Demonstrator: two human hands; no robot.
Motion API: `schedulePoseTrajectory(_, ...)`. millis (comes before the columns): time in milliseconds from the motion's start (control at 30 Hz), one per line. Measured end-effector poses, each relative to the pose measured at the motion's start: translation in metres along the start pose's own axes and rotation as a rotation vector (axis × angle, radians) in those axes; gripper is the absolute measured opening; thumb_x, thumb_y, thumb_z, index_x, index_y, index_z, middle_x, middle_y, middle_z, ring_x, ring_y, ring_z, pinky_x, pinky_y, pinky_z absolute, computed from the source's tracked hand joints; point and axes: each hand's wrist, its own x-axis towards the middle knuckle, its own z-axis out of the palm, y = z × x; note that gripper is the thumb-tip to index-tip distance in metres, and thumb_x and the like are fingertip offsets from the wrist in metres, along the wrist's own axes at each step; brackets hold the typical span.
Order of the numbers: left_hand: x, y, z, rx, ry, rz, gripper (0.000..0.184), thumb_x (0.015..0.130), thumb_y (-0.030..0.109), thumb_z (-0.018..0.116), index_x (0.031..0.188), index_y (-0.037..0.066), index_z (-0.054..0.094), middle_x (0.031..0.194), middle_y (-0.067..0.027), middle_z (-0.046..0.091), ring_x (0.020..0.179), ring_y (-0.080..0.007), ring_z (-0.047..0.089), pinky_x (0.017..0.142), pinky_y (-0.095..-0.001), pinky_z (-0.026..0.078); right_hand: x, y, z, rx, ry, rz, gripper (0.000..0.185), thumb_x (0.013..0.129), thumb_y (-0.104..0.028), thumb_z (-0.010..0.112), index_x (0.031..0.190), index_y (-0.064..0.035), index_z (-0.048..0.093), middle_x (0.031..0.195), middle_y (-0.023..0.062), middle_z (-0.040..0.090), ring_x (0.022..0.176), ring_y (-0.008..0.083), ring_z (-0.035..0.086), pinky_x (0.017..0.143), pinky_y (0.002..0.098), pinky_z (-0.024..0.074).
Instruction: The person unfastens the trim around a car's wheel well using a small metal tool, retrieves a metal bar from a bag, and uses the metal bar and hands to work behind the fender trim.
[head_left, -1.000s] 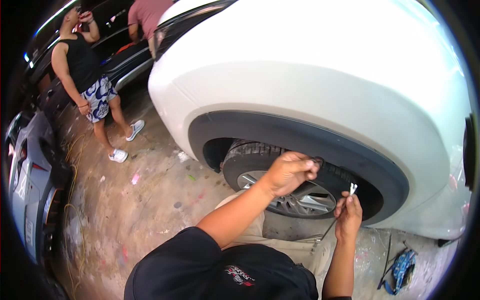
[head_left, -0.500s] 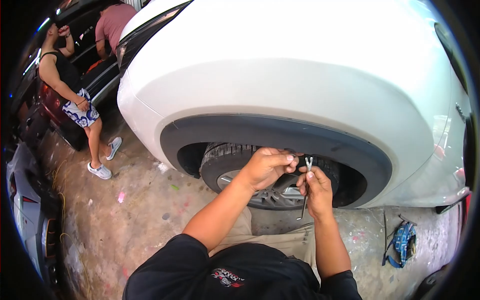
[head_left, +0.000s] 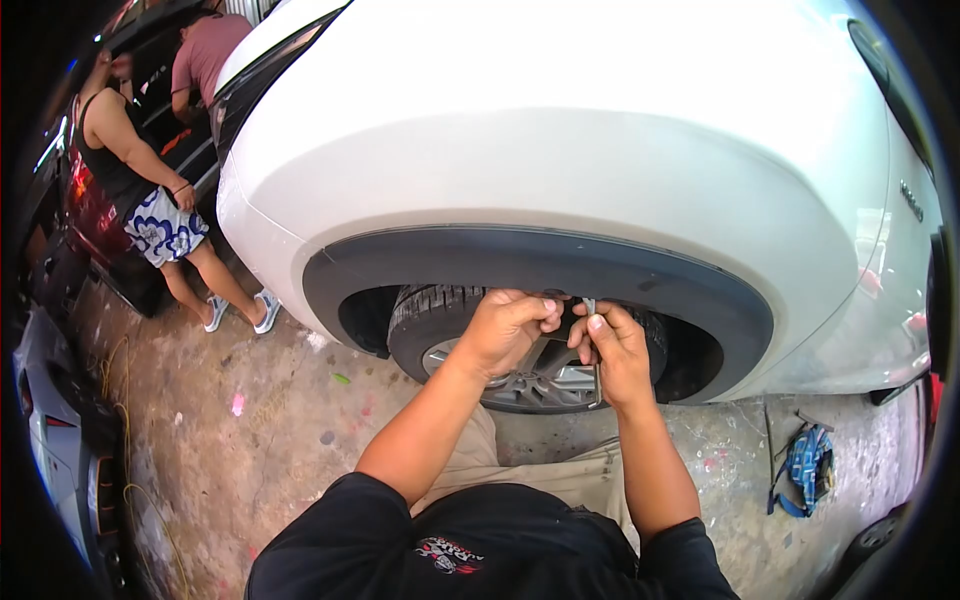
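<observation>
Head view. Your left hand [head_left: 512, 328] is raised in front of the wheel arch, thumb and fingertips pinched together on a small dark piece [head_left: 556, 293]; most of it is hidden, so its shape cannot be told. Your right hand [head_left: 618, 350], just right of it, is clamped on a slim silver metal tool [head_left: 590, 307], thumb pressed along it. Tool roughly upright: its head sticks up above your thumb, near the left fingertips, and its thin shaft runs down below your fingers to a short bent end.

Directly beyond both hands: a black rubber tyre [head_left: 420, 318] on a silver spoked alloy wheel [head_left: 545, 385], under a dark grey plastic arch trim [head_left: 450, 250] on a glossy white car body [head_left: 560, 150]. Whether the dark piece touches the trim, you cannot tell from here.

Floor to the right: a blue patterned fabric bag [head_left: 805, 465] with straps. Left: a thin yellow cord [head_left: 127, 400] along the stained concrete floor [head_left: 300, 440], beside a grey car [head_left: 62, 410]. Far left: a person in a black sleeveless top [head_left: 115, 150], another in a dusty-red shirt [head_left: 212, 52] leaning forward.
</observation>
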Motion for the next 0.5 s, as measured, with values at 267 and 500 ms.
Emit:
schedulePoseTrajectory(267,0.0,0.009,0.015,-0.051,-0.02,0.033,0.012,0.089,0.002,0.066,0.098,-0.007,0.068,0.092,-0.0099,0.063,0.08,-0.0172,0.051,0.08,-0.0358,0.045,0.006,0.007,0.001,0.032,-0.006,0.012,0.023,0.107,-0.018,0.054,0.118,-0.0008,0.065,0.084,0.0043,0.069,0.063,0.0054,0.051,0.056,0.0201,0.0381)
schedulePoseTrajectory(500,0.003,0.014,0.014,-0.108,0.042,0.011,0.007,0.089,0.002,0.066,0.086,-0.004,0.069,0.088,-0.0098,0.061,0.078,-0.0179,0.05,0.082,-0.0363,0.045,0.007,0.008,0.008,0.03,0.018,0.018,0.023,0.107,-0.017,0.054,0.118,-0.0017,0.066,0.083,0.0045,0.068,0.062,0.0054,0.051,0.055,0.0199,0.0372)
